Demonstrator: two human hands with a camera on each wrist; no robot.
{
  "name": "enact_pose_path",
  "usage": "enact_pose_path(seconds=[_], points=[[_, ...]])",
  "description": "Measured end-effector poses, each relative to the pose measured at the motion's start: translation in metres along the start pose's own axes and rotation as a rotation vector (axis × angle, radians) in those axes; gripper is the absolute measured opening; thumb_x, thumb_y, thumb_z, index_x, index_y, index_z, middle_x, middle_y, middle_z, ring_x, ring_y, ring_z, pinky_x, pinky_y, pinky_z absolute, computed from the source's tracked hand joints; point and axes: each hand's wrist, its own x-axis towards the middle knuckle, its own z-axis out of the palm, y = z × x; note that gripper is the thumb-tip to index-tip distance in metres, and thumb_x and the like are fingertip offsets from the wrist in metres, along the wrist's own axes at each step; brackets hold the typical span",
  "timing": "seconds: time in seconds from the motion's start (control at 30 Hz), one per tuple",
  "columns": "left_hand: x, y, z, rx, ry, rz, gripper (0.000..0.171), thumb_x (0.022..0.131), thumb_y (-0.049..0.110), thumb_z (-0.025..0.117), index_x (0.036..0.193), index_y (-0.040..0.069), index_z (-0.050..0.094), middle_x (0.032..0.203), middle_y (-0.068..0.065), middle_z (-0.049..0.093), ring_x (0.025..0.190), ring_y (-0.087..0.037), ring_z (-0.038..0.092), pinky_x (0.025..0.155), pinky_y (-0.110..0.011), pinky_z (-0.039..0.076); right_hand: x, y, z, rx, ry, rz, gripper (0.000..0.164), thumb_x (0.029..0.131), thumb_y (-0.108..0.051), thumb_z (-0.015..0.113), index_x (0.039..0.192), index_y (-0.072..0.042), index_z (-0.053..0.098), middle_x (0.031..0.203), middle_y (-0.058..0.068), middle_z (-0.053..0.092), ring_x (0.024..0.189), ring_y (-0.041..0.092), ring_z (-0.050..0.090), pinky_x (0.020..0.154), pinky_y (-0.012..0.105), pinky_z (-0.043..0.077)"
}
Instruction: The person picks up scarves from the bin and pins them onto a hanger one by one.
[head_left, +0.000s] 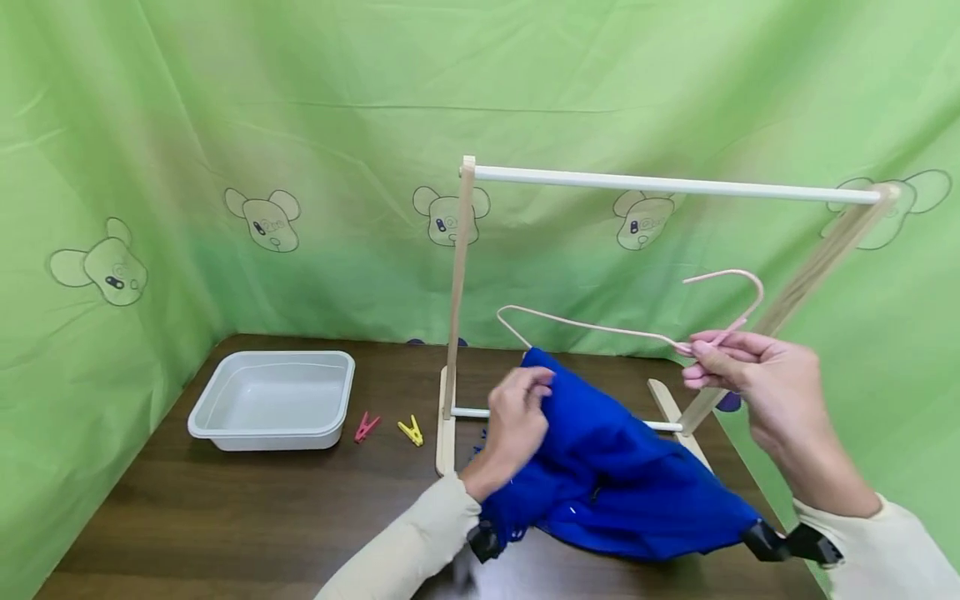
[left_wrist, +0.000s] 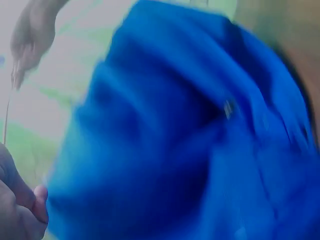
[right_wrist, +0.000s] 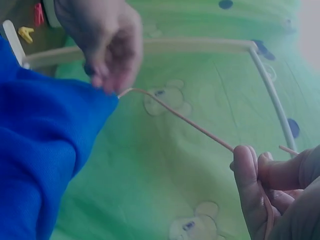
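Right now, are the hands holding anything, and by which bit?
The right hand holds the pink hanger just below its hook. The left hand is near the top of the blue cloth; I can't tell if it grips.

A dark brown desk (head_left: pixel 285 517) with a streaked wood grain carries everything, its left edge slanting inward toward the back. On its left part, close to the back, stands a pale grey rectangular tub (head_left: pixel 266 435) with a wide rim. Just to the right of the tub lies a red clothespin (head_left: pixel 366 428), and beyond it, a little apart, a yellow clothespin (head_left: pixel 412 432). Next comes a wooden rack (head_left: pixel 458 283), standing on two flat feet: the left foot (head_left: pixel 446 442) near the yellow clothespin, the right foot (head_left: pixel 663 400) toward the right side. Toward the front right, much of the surface is hidden.
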Motion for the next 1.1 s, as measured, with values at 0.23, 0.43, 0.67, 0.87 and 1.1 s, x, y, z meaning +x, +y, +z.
enact_pose_path(seconds=[0.23,0.43,0.67,0.87,1.1], points=[[0.004,-0.037,-0.011,-0.025,-0.046,-0.326,0.027,0.087,0.027,0.062,0.109,0.012,0.057,0.099,-0.004,0.064,0.08,-0.011,0.063,0.069,-0.019,0.051,0.009,-0.024,-0.017,0.107,-0.01,-0.034,0.016,0.077,0.014,0.063,0.09,0.007,0.07,0.075,0.015,0.072,0.058,0.026,0.069,0.054,0.033,0.053],[0.002,-0.04,-0.004,-0.012,-0.287,-0.349,0.028,0.082,0.045,0.063,0.091,0.018,0.061,0.079,0.005,0.063,0.069,-0.004,0.057,0.063,-0.017,0.047,0.014,-0.04,-0.021,0.162,-0.048,-0.108,0.02,0.078,0.021,0.055,0.09,0.012,0.068,0.077,0.019,0.071,0.058,0.029,0.068,0.053,0.035,0.053],[0.006,-0.034,0.0,-0.113,-0.467,-0.338,0.024,0.081,0.043,0.064,0.092,0.021,0.063,0.077,0.007,0.065,0.068,0.0,0.057,0.063,-0.016,0.047,0.022,-0.053,-0.032,0.184,-0.129,-0.211,0.024,0.082,0.024,0.045,0.091,0.015,0.066,0.078,0.02,0.071,0.057,0.028,0.068,0.051,0.034,0.053],[0.007,-0.022,0.009,-0.105,-0.489,-0.312,0.029,0.083,0.047,0.061,0.078,0.019,0.066,0.071,0.008,0.067,0.063,0.002,0.057,0.059,-0.014,0.047,0.025,-0.055,-0.042,0.113,-0.192,-0.292,0.027,0.086,0.021,0.04,0.093,0.012,0.065,0.082,0.016,0.072,0.058,0.023,0.069,0.049,0.029,0.052],[0.012,-0.009,0.004,-0.178,-0.509,-0.381,0.042,0.082,0.038,0.067,0.054,0.012,0.05,0.048,0.009,0.043,0.045,-0.001,0.041,0.045,-0.016,0.035,0.024,-0.05,-0.042,0.134,-0.195,-0.282,0.028,0.086,0.021,0.039,0.094,0.013,0.064,0.082,0.018,0.072,0.058,0.023,0.069,0.049,0.03,0.052]])
